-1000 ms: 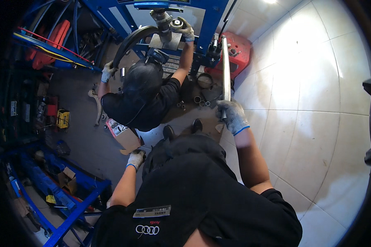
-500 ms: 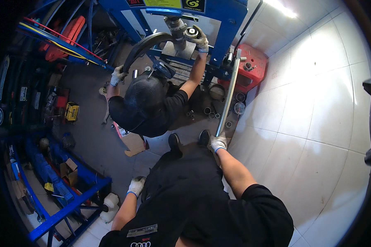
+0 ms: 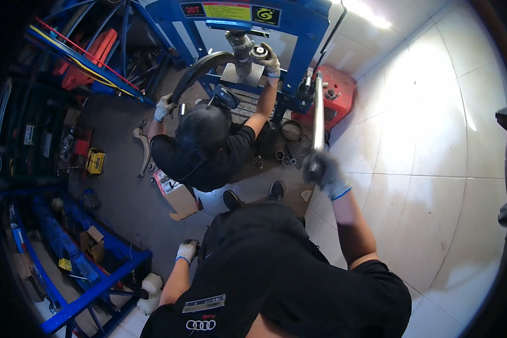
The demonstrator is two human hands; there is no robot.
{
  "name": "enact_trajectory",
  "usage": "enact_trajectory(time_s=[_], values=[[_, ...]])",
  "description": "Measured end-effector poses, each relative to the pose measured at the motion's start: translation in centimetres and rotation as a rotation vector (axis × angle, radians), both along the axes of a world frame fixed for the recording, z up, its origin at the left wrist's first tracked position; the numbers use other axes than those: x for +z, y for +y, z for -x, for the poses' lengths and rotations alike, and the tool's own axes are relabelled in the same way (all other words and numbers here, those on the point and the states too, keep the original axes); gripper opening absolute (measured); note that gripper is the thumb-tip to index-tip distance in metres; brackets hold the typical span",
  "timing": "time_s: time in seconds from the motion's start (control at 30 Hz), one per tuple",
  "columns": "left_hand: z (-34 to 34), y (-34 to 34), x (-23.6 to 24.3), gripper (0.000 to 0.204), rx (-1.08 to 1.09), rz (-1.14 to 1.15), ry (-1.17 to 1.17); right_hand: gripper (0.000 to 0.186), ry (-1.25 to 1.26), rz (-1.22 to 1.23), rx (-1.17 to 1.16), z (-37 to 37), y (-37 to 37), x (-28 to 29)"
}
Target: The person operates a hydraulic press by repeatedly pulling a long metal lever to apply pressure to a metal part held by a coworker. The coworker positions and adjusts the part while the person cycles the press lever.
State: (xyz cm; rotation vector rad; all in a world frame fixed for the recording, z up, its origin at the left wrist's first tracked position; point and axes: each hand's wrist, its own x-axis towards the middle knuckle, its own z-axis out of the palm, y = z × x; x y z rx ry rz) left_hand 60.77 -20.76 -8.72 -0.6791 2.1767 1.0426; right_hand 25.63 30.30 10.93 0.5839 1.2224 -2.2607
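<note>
My right hand [image 3: 327, 176], in a grey-white work glove, is wrapped round the lower end of a long metal pipe [image 3: 319, 115]. The pipe rises to the side of a blue shop press [image 3: 304, 34]. My left hand [image 3: 187, 250], also gloved, hangs beside my left thigh with its fingers curled and nothing seen in them. Ahead, a crouching co-worker's left hand [image 3: 164, 107] holds a curved black arm-shaped part [image 3: 200, 70] that reaches to the press. The co-worker's right hand [image 3: 271, 63] steadies a round metal piece [image 3: 259, 52] beside the press ram [image 3: 241, 46].
A red machine [image 3: 338, 96] stands right of the press, by the tiled wall [image 3: 434, 129]. Metal rings [image 3: 286, 161] and a torn cardboard box [image 3: 181, 200] lie on the floor near the co-worker [image 3: 203, 141]. Blue racking [image 3: 107, 281] stands at lower left.
My right hand has risen and shifted right, swinging the pipe's lower end with it. My left hand stays at my side, and the co-worker's grip looks the same.
</note>
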Motion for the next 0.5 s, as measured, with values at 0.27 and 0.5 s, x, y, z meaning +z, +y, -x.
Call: enact_trajectory(time_s=[0.27, 0.5], values=[[3.5, 0.6, -1.5, 0.021, 0.188, -0.149, 0.036, 0.019, -0.19, -0.075, -0.13, 2.8, -2.6, 5.5], [5.6, 2.0, 1.6, 0.02, 0.084, -0.135, -0.092, 0.026, -0.185, -0.738, 0.104, 0.0, -2.1, -0.2]])
